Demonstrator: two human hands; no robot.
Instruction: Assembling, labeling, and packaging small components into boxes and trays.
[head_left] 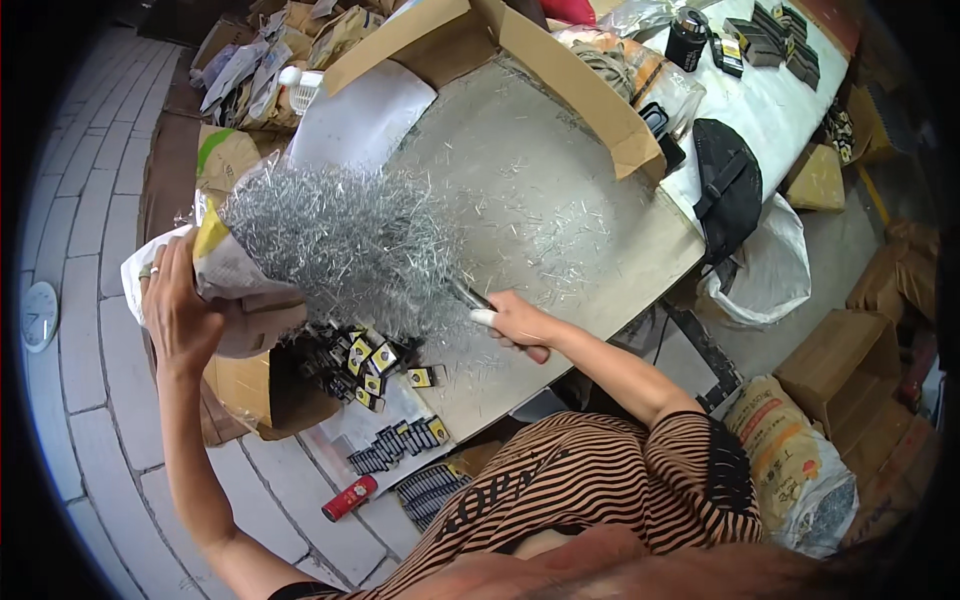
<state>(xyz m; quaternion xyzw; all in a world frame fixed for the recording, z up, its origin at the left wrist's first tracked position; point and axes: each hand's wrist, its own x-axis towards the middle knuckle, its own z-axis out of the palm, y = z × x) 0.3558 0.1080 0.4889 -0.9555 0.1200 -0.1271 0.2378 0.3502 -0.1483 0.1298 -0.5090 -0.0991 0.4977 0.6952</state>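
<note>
A large heap of thin, shiny metal pins [345, 225] spills from the mouth of a white woven sack [240, 278] onto the tabletop. My left hand [180, 305] is closed on the sack's left side, its fingers wrapped over the edge. My right hand [522, 322] is closed round the handle of a tool [467, 294] at the heap's right edge. The tool's head is buried among the pins, so its kind cannot be made out. A white wrap [483, 317] covers one right fingertip. Loose pins [560, 235] lie scattered across the grey table [470, 130].
Cardboard flaps [570, 75] wall the table's far side. Below the sack, small black-and-yellow boxes [382, 358] fill a carton [240, 385]. A red can [349, 497] stands near more small boxes [400, 445]. A black bag [727, 180] hangs at the right, above a white sack [765, 270].
</note>
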